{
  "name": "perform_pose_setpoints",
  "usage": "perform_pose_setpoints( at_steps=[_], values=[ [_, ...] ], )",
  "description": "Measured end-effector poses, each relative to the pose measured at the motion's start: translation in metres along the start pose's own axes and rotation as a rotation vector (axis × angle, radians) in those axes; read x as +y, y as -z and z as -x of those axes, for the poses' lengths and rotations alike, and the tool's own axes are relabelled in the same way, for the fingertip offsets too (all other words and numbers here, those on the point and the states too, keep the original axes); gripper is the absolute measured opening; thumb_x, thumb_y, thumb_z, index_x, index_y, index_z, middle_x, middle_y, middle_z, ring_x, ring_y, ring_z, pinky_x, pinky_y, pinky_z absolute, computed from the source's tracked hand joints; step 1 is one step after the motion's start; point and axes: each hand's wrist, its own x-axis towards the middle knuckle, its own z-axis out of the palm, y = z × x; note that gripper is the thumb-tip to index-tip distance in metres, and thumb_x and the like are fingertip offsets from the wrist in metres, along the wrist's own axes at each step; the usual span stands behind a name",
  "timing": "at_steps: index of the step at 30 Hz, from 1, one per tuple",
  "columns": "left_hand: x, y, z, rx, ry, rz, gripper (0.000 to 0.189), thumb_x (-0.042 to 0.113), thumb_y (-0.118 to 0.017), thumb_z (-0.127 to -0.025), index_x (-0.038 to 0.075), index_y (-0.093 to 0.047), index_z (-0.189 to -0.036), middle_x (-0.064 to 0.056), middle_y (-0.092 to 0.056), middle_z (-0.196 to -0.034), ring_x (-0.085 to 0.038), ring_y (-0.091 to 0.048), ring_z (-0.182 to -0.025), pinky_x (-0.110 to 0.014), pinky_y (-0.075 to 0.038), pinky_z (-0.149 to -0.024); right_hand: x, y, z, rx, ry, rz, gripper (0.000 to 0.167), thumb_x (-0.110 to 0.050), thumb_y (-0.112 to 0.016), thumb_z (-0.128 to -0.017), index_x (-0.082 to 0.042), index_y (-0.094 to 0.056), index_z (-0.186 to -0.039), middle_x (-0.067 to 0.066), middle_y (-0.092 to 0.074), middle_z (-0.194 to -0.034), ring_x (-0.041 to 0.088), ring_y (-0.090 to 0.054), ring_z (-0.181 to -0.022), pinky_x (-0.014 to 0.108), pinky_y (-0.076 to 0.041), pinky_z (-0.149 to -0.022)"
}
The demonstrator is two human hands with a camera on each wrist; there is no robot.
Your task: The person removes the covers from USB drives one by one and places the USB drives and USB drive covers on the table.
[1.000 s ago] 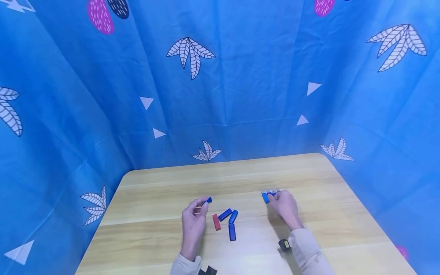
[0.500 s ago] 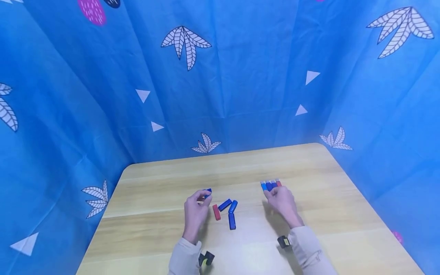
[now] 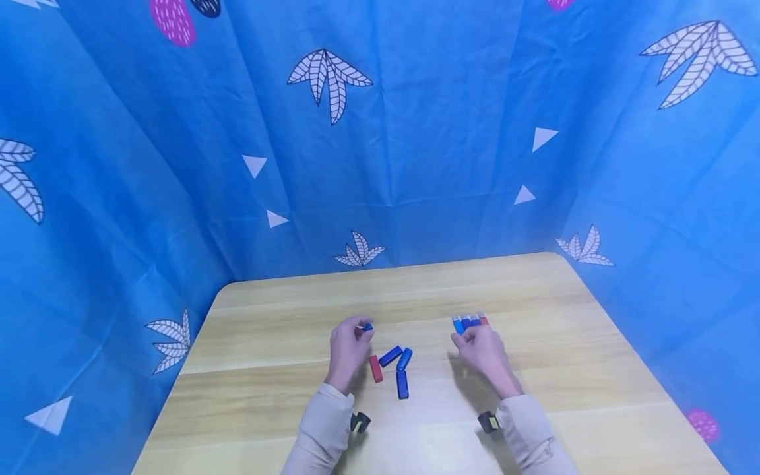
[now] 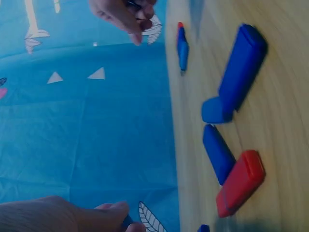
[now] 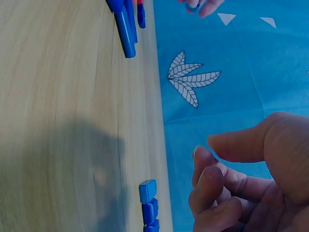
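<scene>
In the head view, my left hand [image 3: 349,349] pinches a small blue piece [image 3: 368,327] between thumb and fingers; most of it is hidden by them. My right hand [image 3: 483,353] hovers just in front of a row of blue and red sticks [image 3: 466,322] with silver far ends, lying side by side. Its fingers are loosely curled, and the right wrist view shows nothing between thumb and fingertips. Right of my left hand lie a red stick [image 3: 376,369] with a seam near one end, and three blue sticks [image 3: 402,384] of similar size.
A pale wood table [image 3: 261,396] carries everything, with a patterned blue cloth [image 3: 380,165] hanging behind and beside it. Black wrist cameras [image 3: 489,422] project from the inner side of both sleeves, low over the table.
My left hand has moved right and away from me, keeping hold of the blue piece. The right hand has drawn slightly back from the row, uncovering more of it. The head view shifted slightly.
</scene>
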Motion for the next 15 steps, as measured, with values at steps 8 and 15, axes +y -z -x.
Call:
perform_pose_setpoints(
  at_steps=[8, 15],
  values=[
    [-0.006, -0.008, -0.013, -0.011, 0.02, -0.113, 0.027, 0.005, -0.078, -0.086, 0.009, -0.072, -0.112, -0.008, -0.074, -0.104, -0.026, -0.066, -0.098, -0.043, -0.055, -0.087, -0.007, -0.004, -0.005, -0.036, -0.006, -0.022, 0.029, -0.028, -0.067, -0.096, -0.003, -0.072, -0.083, 0.002, -0.063, -0.059, 0.013, -0.055, -0.048, 0.026, -0.043, -0.049],
    [-0.018, -0.019, -0.025, -0.057, -0.079, -0.254, 0.019, 0.007, -0.08, -0.085, 0.008, -0.076, -0.103, -0.006, -0.077, -0.099, -0.025, -0.063, -0.098, -0.043, -0.053, -0.087, -0.007, -0.009, -0.008, -0.033, -0.015, -0.023, 0.028, -0.027, -0.067, -0.096, -0.003, -0.072, -0.082, 0.0, -0.06, -0.056, 0.011, -0.051, -0.046, 0.026, -0.043, -0.048]
  ],
)
